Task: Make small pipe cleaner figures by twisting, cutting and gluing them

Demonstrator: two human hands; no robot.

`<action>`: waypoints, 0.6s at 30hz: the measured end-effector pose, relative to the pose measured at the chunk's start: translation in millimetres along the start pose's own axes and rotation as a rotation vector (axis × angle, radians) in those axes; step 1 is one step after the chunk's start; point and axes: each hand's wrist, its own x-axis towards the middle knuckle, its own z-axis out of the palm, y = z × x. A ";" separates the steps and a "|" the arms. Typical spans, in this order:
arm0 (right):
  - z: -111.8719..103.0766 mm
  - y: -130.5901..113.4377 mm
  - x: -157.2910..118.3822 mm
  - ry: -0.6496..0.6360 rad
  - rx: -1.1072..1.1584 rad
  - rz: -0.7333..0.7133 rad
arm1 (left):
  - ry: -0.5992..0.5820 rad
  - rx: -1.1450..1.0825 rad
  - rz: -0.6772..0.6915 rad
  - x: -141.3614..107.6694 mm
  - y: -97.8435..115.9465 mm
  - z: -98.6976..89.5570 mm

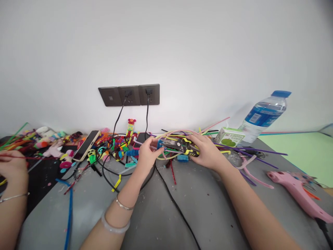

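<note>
A pair of pliers (179,144) with black and yellow handles lies over a loose bundle of coloured pipe cleaners (179,133) near the wall. My right hand (204,148) is wrapped round the handle end of the pliers. At their other end my left hand (151,152) pinches a small blue piece (160,143); what exactly it is cannot be made out. A blue block-like piece (182,158) rests on the grey table just below the pliers.
A water bottle (265,116) and a green-white box (230,136) stand at the right, near a pink glue gun (299,194). Black cables (171,198) cross the grey table (208,215). Pipe-cleaner figures (91,156), a phone (86,146) and another person's hand (13,166) are at the left.
</note>
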 end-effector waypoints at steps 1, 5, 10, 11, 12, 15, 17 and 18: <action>0.8 -0.1 -0.2 -0.007 -0.007 0.002 | 0.006 0.022 0.004 -0.1 0.4 -0.3; 2.6 -1.2 0.4 0.005 -0.007 0.003 | 0.022 0.020 0.010 -0.7 2.9 -0.7; -1.3 -2.0 2.7 0.012 0.026 0.015 | 0.009 -0.003 0.005 -1.1 2.2 0.0; -2.4 -2.1 3.0 0.009 0.026 0.022 | 0.010 -0.002 0.006 -1.2 1.7 0.0; -3.5 -2.2 3.1 0.008 0.019 0.031 | 0.014 0.000 0.007 -1.2 1.3 0.1; -5.5 -3.4 2.4 0.000 -0.020 0.080 | 0.024 0.013 0.014 -1.4 1.6 0.1; -5.2 -4.7 1.3 -0.008 -0.047 0.132 | 0.023 0.023 0.021 -1.5 2.8 -0.1; -4.8 -5.2 0.8 -0.011 -0.056 0.160 | 0.021 0.024 0.024 -1.5 3.5 -0.3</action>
